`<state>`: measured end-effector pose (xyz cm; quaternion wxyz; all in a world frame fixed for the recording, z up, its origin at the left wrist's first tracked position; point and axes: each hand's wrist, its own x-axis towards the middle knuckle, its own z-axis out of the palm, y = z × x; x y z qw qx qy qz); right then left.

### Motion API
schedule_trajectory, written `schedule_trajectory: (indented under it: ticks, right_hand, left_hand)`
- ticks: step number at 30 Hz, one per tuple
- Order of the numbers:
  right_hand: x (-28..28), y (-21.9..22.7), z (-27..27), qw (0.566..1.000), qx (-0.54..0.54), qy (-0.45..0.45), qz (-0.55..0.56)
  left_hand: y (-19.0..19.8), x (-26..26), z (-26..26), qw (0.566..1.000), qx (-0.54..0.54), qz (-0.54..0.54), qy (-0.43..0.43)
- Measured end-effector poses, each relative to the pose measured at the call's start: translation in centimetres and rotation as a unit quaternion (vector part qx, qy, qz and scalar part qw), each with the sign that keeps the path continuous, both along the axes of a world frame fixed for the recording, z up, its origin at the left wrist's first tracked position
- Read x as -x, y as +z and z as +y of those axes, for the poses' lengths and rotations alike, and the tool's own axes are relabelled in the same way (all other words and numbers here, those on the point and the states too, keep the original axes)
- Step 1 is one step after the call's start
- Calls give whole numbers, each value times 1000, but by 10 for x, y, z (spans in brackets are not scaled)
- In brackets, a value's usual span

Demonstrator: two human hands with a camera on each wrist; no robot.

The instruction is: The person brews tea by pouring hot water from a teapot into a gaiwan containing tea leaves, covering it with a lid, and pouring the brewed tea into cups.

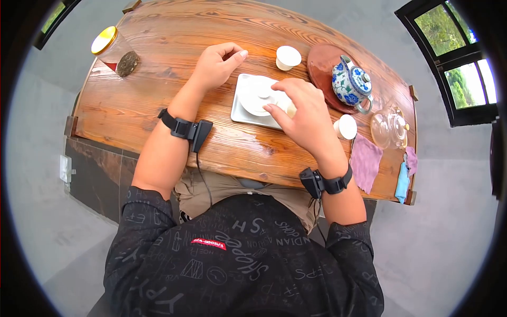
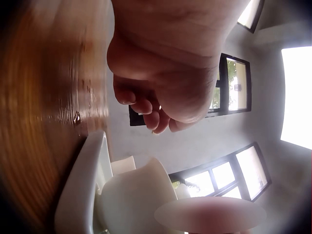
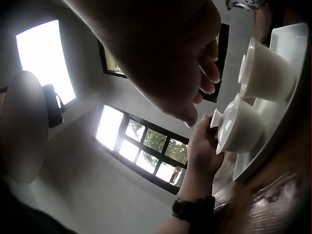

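Note:
On a white rectangular tray (image 1: 238, 113) stands a lidded white bowl, a gaiwan (image 3: 243, 129), with a round knob on its lid (image 1: 259, 90). Beside it on the same tray is a second white vessel (image 3: 268, 73), mostly covered by my right hand in the head view. My right hand (image 1: 303, 113) hovers over the tray with thumb and fingers bent and spread near the lid; the right wrist view shows a gap between its fingertips and the vessels. To the tray's left, above the table, my left hand (image 1: 216, 66) holds nothing, its fingers loosely curled.
White cups (image 1: 288, 57) (image 1: 346, 128) stand behind and right of the tray. A blue-and-white teapot (image 1: 349, 84) sits on a round brown board (image 1: 321, 58). At right are a glass teapot (image 1: 390, 128) and a purple cloth (image 1: 365, 162); at far left, a yellow-lidded jar (image 1: 104, 41).

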<state>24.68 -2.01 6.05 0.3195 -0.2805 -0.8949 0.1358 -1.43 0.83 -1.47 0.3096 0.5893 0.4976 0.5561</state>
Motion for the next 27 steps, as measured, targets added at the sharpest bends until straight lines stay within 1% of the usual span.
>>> schedule_trajectory:
  ticks: [3, 5, 7, 9, 16, 18, 24, 26, 27]
  right_hand:
    - [14, -1, 3, 999, -3, 11, -48]
    - [19, -5, 6, 998, -10, 11, -56]
    - [22, -6, 7, 998, -16, 11, -65]
    - [23, -5, 8, 997, -11, -8, -77]
    - [25, -11, 14, 998, -17, -6, -61]
    - [25, -12, 15, 999, -1, -3, -40]
    - [26, -11, 16, 999, 5, 1, -43]
    - [26, -10, 16, 999, 6, 0, -47]
    - [26, -10, 16, 999, 8, -1, -51]
  left_hand:
    - [-2, 1, 1, 1000, 10, -3, 7]
    - [0, 0, -1, 999, 33, 9, 7]
    - [-1, -1, -1, 999, 33, 6, 9]
    - [-2, -1, -1, 999, 33, 5, 10]
    - [-5, -2, 1, 1000, 25, 8, 12]
    - [-6, -2, 2, 1000, 24, 7, 12]
    - [-6, -1, 1, 999, 25, 16, 18]
    - [-5, 0, 1, 998, 58, 20, 0]
    - [-5, 0, 0, 998, 59, 20, 1]
